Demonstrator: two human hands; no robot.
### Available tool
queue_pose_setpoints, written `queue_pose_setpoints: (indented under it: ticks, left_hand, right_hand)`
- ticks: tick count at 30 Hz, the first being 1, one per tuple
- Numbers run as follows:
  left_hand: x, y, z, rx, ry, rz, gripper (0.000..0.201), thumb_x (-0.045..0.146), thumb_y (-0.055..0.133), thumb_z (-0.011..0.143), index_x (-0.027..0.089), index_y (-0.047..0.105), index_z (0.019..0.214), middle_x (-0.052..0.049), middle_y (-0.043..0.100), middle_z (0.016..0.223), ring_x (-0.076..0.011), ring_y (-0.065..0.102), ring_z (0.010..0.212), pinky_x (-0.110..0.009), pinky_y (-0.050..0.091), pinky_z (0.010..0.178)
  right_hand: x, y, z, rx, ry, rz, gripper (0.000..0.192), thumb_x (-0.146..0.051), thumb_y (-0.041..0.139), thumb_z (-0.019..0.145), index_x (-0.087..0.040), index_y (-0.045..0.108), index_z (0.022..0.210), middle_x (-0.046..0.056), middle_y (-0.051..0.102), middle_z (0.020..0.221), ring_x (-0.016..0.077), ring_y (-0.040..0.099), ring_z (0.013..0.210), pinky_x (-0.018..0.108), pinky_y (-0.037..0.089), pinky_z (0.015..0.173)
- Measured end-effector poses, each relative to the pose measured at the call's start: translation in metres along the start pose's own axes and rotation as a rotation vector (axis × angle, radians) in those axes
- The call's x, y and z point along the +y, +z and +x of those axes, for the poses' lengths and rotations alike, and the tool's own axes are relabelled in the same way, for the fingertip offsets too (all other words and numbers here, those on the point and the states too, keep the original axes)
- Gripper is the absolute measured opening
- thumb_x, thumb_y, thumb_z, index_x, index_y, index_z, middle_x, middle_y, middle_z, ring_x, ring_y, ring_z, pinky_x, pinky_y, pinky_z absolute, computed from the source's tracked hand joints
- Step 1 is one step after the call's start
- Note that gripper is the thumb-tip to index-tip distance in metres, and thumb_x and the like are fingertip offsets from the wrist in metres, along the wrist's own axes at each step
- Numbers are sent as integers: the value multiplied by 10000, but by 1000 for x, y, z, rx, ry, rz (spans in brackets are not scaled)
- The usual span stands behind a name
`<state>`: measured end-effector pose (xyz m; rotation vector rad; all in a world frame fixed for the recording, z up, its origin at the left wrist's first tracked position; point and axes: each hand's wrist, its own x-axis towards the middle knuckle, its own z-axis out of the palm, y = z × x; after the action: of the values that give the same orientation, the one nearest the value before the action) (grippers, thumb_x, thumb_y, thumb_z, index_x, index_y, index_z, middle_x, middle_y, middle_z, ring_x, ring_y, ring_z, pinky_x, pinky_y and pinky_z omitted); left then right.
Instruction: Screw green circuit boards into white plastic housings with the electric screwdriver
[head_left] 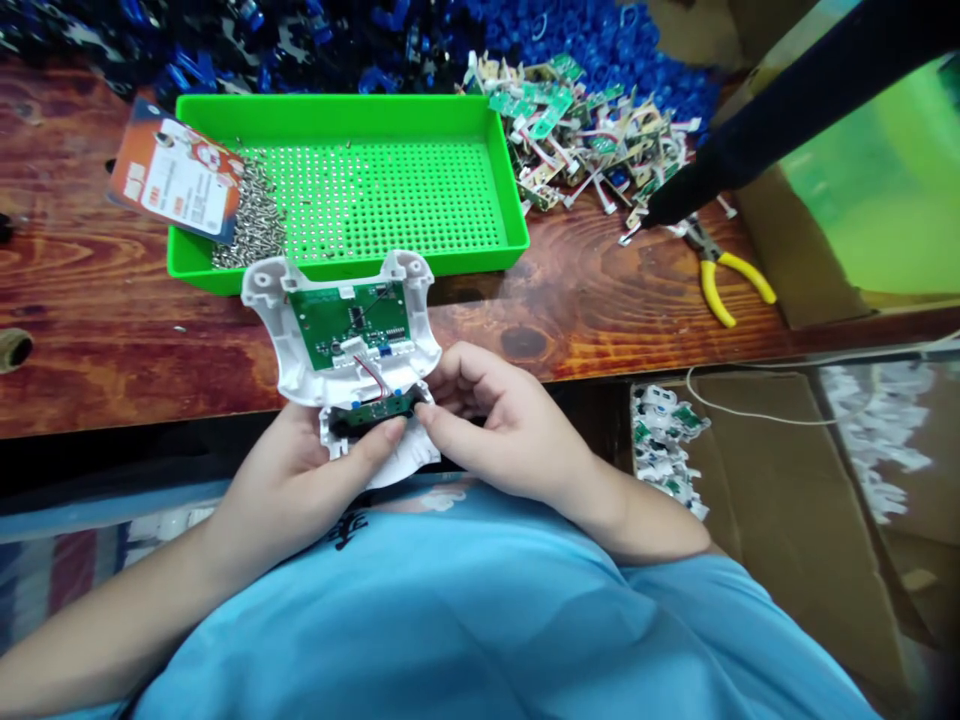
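A white plastic housing (300,365) with a green circuit board (319,325) inside leans at the table's front edge. Thin wires (370,372) run from that board to a smaller green board (371,408) in a second white plastic part (409,458) below it. My left hand (300,480) grips this lower part from the left, its thumb lying along the small board. From the right, my right hand (487,425) pinches the same part's edge with thumb and fingers. Some fingertips of both hands are hidden behind the plastic.
Behind stands a green perforated tray (514,225) with small screws (259,205) and a printed card (176,175). Wired boards (592,140), blue parts (570,30) and yellow-handled pliers (720,285) lie beyond. A dark tool (750,130) hangs at right, above cardboard boxes (787,500).
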<state>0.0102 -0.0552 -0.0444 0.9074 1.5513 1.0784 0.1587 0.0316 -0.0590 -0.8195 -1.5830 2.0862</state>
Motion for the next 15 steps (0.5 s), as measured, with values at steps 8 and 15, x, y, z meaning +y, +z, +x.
queue_pose_setpoints:
  ticks: [8, 15]
  left_hand:
    - [-1, 0, -2, -49, 61, 52, 483, 344, 723, 792, 263, 605, 1254, -12, 758, 1095, -306, 574, 1234, -420, 394, 1123]
    - [-4, -1, -4, -42, 85, 62, 512, 375, 734, 775, 263, 602, 1257, -31, 753, 1098, -326, 596, 1203, -435, 422, 1096]
  right_hand:
    - [1, 0, -1, -10, -22, -110, 109, -147, 605, 769, -185, 508, 801, -49, 564, 727, 66, 536, 650, 177, 442, 595]
    - [3, 2, -1, -9, -22, -115, 88, -167, 573, 770, -198, 509, 821, -33, 564, 756, 87, 532, 674, 204, 450, 616]
